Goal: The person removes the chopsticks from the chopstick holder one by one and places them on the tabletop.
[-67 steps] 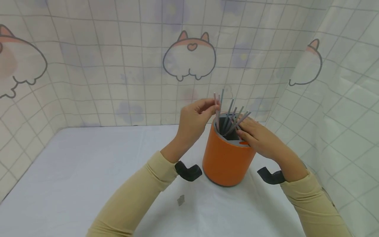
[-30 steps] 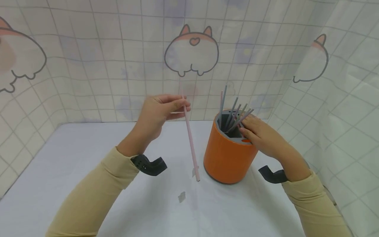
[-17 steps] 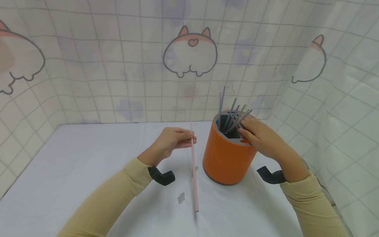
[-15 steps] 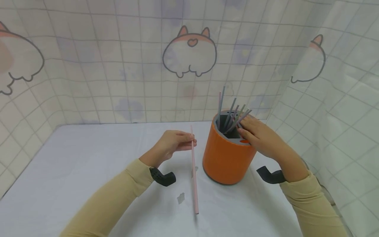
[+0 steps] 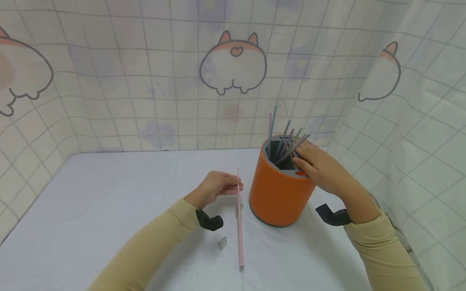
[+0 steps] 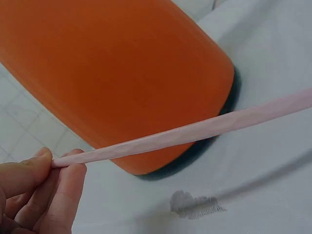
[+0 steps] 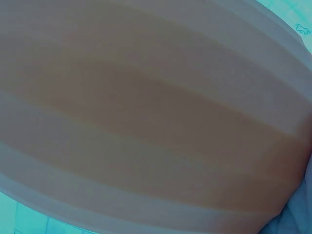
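An orange round holder [image 5: 278, 194] stands on the white table and holds several grey and pink straws [image 5: 285, 141]. My left hand [image 5: 218, 186] pinches a long pink straw [image 5: 239, 226] near its far end, just left of the holder; the straw runs toward me, low over the table. In the left wrist view my thumb and finger tips pinch the pink straw [image 6: 185, 134] in front of the orange holder [image 6: 117, 73]. My right hand [image 5: 316, 167] rests on the holder's rim beside the straws. The right wrist view is filled by the orange holder [image 7: 156, 126].
The white table [image 5: 109, 210] is walled by a tiled curtain with cartoon prints at the back and both sides. A small grey scrap [image 5: 222, 243] lies on the cloth left of the pink straw, also seen as a grey scrap [image 6: 192, 204] by the left wrist.
My left hand drew a pink straw out of the holder, swung it left, then brought it down and nearer to me beside the holder. My right hand stayed on the rim.
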Demonstrator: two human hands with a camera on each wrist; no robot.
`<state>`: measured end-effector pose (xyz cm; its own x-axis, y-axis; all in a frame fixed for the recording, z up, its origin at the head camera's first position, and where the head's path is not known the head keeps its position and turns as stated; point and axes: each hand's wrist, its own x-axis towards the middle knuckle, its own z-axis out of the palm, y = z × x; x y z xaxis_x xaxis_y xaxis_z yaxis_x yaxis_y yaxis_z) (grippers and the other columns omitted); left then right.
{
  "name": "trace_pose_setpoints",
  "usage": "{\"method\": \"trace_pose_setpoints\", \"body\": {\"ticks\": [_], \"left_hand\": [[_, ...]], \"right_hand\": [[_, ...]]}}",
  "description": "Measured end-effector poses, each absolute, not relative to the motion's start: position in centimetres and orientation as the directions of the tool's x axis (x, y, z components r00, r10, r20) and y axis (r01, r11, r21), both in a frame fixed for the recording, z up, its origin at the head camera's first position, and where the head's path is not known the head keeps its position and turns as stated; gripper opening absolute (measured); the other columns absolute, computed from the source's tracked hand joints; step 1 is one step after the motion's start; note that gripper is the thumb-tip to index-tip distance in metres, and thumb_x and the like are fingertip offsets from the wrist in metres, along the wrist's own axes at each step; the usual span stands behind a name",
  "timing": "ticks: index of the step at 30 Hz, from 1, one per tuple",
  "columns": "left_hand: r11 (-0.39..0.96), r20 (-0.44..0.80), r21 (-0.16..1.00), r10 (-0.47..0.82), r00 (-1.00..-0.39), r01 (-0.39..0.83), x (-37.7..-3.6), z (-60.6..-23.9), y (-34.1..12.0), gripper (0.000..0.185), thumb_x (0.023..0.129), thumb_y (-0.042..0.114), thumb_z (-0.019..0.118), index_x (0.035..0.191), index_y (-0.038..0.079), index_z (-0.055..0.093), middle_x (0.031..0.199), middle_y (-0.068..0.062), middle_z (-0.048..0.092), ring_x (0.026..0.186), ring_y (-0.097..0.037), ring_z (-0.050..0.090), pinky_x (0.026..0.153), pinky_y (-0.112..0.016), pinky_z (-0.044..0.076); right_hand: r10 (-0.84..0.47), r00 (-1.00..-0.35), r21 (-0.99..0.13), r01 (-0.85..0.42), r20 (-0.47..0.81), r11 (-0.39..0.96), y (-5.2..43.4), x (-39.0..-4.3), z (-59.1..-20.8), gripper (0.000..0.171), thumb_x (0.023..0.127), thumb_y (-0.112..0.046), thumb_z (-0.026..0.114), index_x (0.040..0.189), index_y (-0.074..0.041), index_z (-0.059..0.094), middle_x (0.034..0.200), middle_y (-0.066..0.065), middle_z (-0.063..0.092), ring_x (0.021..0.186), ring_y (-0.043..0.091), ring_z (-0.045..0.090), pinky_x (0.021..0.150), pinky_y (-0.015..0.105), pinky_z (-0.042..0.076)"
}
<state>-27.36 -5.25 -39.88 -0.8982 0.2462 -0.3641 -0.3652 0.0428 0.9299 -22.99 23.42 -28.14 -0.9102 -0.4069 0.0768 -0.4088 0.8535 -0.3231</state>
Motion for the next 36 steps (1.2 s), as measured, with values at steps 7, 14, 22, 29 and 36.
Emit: {"method": "trace_pose_setpoints", "body": {"ticks": [7, 14, 22, 29, 36], "left_hand": [[0.083, -0.385, 0.923, 0.212, -0.898, -0.376, -27.7, -42.0, -4.6, 0.024, 0.092, 0.008, 0.069, 0.110, -0.008, 0.071, 0.084, -0.010, 0.076, 0.066, -0.009, 0.072, 0.068, -0.021, 0.061], [0.103, -0.392, 0.919, 0.170, -0.904, -0.380, -27.9, -43.5, -4.2, 0.022, 0.091, 0.007, 0.070, 0.108, -0.008, 0.072, 0.082, -0.009, 0.076, 0.063, -0.007, 0.070, 0.066, -0.020, 0.060], [0.160, -0.397, 0.912, 0.115, -0.911, -0.377, -28.0, -44.2, -4.2, 0.020, 0.089, 0.006, 0.073, 0.104, -0.007, 0.072, 0.077, -0.006, 0.073, 0.059, -0.007, 0.066, 0.064, -0.021, 0.060], [0.275, -0.389, 0.891, 0.052, -0.920, -0.362, -27.9, -44.1, -4.2, 0.021, 0.087, 0.009, 0.076, 0.102, -0.005, 0.073, 0.079, -0.008, 0.073, 0.061, -0.008, 0.062, 0.062, -0.019, 0.059], [0.385, -0.293, 0.884, 0.017, -0.956, -0.264, -28.3, -42.8, -4.5, 0.017, 0.088, 0.010, 0.074, 0.099, -0.003, 0.076, 0.082, -0.012, 0.076, 0.062, -0.009, 0.066, 0.067, -0.021, 0.060]], "right_hand": [[-0.393, -0.917, -0.320, -0.393, 0.066, 0.862, 23.3, -22.9, -28.2, 0.058, 0.107, -0.039, 0.035, 0.156, -0.008, 0.027, 0.165, 0.017, 0.022, 0.153, 0.042, 0.016, 0.122, 0.064, 0.015], [-0.399, -0.914, -0.321, -0.401, 0.075, 0.858, 23.4, -22.9, -28.2, 0.058, 0.107, -0.038, 0.035, 0.157, -0.008, 0.027, 0.165, 0.016, 0.022, 0.153, 0.042, 0.016, 0.122, 0.064, 0.015], [-0.402, -0.912, -0.321, -0.405, 0.078, 0.856, 23.4, -22.9, -28.2, 0.059, 0.107, -0.038, 0.036, 0.156, -0.006, 0.027, 0.164, 0.018, 0.022, 0.153, 0.043, 0.016, 0.122, 0.063, 0.015], [-0.401, -0.913, -0.322, -0.402, 0.072, 0.857, 23.4, -22.9, -28.1, 0.059, 0.107, -0.039, 0.035, 0.156, -0.006, 0.027, 0.164, 0.017, 0.022, 0.153, 0.042, 0.015, 0.123, 0.063, 0.014], [-0.412, -0.907, -0.325, -0.417, 0.086, 0.849, 23.5, -22.9, -28.1, 0.058, 0.107, -0.037, 0.036, 0.156, -0.007, 0.027, 0.165, 0.016, 0.022, 0.153, 0.041, 0.015, 0.123, 0.062, 0.014]]}}
